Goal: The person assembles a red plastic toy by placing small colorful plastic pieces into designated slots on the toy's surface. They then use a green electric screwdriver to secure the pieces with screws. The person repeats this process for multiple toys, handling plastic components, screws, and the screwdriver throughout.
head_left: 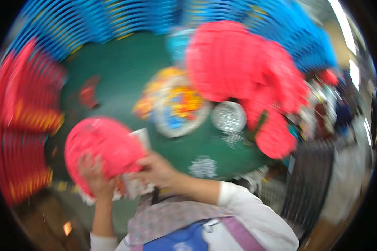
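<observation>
Two support points suit the pink, rounded plastic piece (pixel 104 140): left hand (pixel 94 173) spread against it, right hand (pixel 160 170) curled at its edge, grip too blurred to tell.

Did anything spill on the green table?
Maybe! Silvery bits lie loose on the green table, outside the round dish holding similar-looking ones, so they look spilled. Blur hides what they are.

Bright strip lights (pixel 343 26) shine at upper right, beyond the green tabletop (pixel 113 62).
</observation>
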Demonstrator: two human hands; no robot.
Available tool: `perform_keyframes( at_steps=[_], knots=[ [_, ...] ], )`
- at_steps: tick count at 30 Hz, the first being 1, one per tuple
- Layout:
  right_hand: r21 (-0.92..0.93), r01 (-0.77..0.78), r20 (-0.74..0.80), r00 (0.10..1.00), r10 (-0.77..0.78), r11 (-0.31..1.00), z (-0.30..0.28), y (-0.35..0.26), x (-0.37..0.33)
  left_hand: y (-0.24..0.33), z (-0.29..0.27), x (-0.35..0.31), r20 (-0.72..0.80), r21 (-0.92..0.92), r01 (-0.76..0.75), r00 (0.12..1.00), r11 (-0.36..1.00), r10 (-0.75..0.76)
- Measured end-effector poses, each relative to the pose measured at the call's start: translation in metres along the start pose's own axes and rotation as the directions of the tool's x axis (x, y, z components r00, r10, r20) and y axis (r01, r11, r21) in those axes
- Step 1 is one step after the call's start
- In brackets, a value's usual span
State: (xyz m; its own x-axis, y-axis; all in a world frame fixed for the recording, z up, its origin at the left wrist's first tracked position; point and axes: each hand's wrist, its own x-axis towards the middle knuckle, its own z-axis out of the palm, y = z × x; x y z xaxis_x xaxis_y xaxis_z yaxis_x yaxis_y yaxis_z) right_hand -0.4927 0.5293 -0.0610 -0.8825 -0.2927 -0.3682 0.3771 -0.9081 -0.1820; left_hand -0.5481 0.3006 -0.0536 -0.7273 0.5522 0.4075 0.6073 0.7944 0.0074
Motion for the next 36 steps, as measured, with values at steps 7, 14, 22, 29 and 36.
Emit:
perform_keyframes(
  at_steps=[7, 14, 22, 29, 36],
  knots=[
    [-0.118, -0.241, 0.035, 0.968, 0.247, 0.963, 0.006, 0.037, 0.050, -0.048, -0.021, -0.064, 0.066, 0.115, 0.168, 0.982, 0.979, -0.177],
    [-0.435, -0.337, 0.072, 0.911, 0.406, 0.835, 0.031, 0.157, 0.192, -0.169, 0.018, -0.150, 0.033, 0.222, 0.422, 0.898, 0.879, -0.440],
    [-0.692, 0.294, 0.652, 0.647, -0.396, -0.659, 0.006, 0.091, 0.307, -0.267, 0.061, -0.192, 0.226, 0.055, 0.667, 0.717, 0.743, -0.660],
    [-0.610, -0.147, 0.470, 0.725, -0.504, -0.779, -0.040, 0.011, 0.368, -0.313, 0.069, -0.159, 0.142, -0.109, 0.654, 0.755, 0.749, -0.640],
    [-0.752, 0.096, 0.477, 0.761, -0.439, -0.652, -0.031, 0.033, 0.361, -0.403, 0.148, -0.060, 0.051, -0.176, 0.549, 0.834, 0.817, -0.550]
  ],
)
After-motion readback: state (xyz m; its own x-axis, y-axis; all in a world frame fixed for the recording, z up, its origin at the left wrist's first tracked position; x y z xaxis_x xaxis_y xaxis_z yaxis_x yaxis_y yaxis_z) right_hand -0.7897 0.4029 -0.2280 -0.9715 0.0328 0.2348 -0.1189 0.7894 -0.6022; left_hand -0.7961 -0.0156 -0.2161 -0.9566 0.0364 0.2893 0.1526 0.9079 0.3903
